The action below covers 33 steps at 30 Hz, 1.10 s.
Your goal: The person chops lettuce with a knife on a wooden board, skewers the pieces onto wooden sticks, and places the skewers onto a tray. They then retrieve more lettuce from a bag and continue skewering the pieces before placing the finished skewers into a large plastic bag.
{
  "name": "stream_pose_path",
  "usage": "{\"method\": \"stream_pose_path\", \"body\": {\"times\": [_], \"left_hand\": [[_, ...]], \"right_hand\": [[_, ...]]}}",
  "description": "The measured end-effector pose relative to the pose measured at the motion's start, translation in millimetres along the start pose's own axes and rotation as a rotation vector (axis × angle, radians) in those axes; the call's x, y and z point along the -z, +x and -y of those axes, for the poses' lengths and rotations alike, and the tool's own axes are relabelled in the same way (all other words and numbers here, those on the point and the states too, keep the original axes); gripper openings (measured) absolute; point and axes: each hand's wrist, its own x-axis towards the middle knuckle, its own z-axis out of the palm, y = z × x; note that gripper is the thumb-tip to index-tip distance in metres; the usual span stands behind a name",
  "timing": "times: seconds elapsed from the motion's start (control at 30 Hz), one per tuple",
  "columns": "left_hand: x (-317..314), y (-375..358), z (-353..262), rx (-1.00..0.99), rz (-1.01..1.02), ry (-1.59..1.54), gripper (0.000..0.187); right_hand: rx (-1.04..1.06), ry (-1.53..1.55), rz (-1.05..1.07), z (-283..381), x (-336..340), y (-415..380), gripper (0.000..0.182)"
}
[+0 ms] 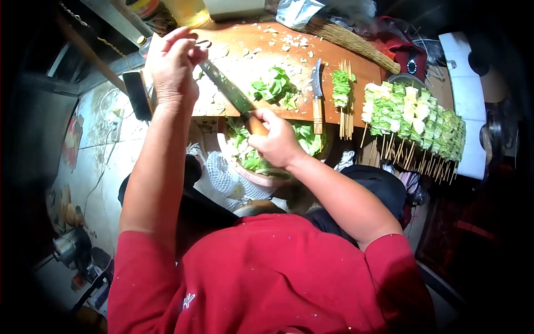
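My right hand (275, 136) grips the wooden handle of a long knife (229, 89), its broad blade slanting up and left over the wooden board (245, 42). My left hand (175, 67) is raised near the blade's far end with its fingers curled in. Whatever those fingers hold, if anything, is hidden. Beyond the blade a pile of green lettuce leaves (272, 84) lies on the board among pale scraps. Below the right hand, a basin (267, 179) holds more leaves. A smaller knife (317, 92) with a wooden handle rests to the right.
Several skewers of threaded leaves (411, 114) are stacked at the right, with a smaller bundle of skewers (342, 94) beside the small knife. A straw broom (356, 44) lies along the board's back. A phone (137, 94) stands at the left. White netting (225, 177) hangs by the basin.
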Motion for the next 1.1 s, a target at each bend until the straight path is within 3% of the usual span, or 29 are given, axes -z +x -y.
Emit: {"method": "stream_pose_path", "body": {"times": [0.07, 0.13, 0.2, 0.23, 0.33, 0.47, 0.53, 0.57, 0.63, 0.7, 0.77, 0.83, 0.93, 1.1], "left_hand": [[-11.1, -4.4, -10.8, -0.039, -0.053, -0.001, 0.024], [-7.0, 4.7, 8.3, 0.139, 0.157, 0.174, 0.024], [-12.9, -10.8, 36.7, 0.506, 0.159, 0.342, 0.035], [-15.2, -16.6, 50.6, 0.599, 0.243, 0.478, 0.040], [-16.9, -24.4, 95.3, 0.443, 0.383, 0.973, 0.049], [-9.0, -8.8, 150.2, 0.467, 0.321, 0.919, 0.049], [-8.0, -7.1, 158.7, 0.260, 0.329, 1.077, 0.051], [-7.2, -6.3, 162.9, 0.262, 0.332, 1.079, 0.051], [-21.1, -13.3, 143.3, 0.382, 0.281, 1.099, 0.053], [-25.6, -15.2, 140.7, 0.336, 0.268, 1.155, 0.051], [-30.0, -16.0, 136.6, 0.291, 0.254, 1.210, 0.049], [-41.4, -17.0, 121.4, 0.438, 0.273, 1.178, 0.038], [-37.8, -10.7, 125.9, 0.423, 0.378, 1.040, 0.027], [-35.7, 2.3, 139.7, 0.314, 0.458, 1.066, 0.025]], "right_hand": [[-0.023, 0.478, 0.049, 22.3, 17.1, -13.4, 0.036], [0.090, 0.322, -0.042, 12.0, 42.6, -15.2, 0.032], [0.010, -0.166, -0.101, 12.5, 64.0, -19.7, 0.028], [0.046, -0.321, -0.156, 18.1, 69.3, -25.1, 0.027], [-0.063, -0.288, -0.132, -0.3, 67.1, -31.1, 0.029], [-0.040, -0.220, -0.118, -9.7, 69.5, -30.4, 0.028], [-0.059, -0.231, -0.112, -13.0, 72.3, -29.1, 0.029], [-0.075, -0.246, -0.104, -14.7, 73.5, -28.4, 0.030], [-0.079, -0.246, -0.096, -21.2, 74.8, -25.6, 0.031], [-0.081, -0.246, -0.087, -20.7, 76.4, -22.7, 0.031], [-0.189, -0.248, -0.016, -10.0, 79.2, -21.8, 0.045], [-0.172, -0.302, -0.041, 2.5, 79.9, -24.5, 0.045], [-0.115, -0.350, -0.078, 2.1, 80.0, -25.6, 0.045], [-0.109, -0.400, -0.049, 9.3, 85.2, -27.1, 0.048]]}}
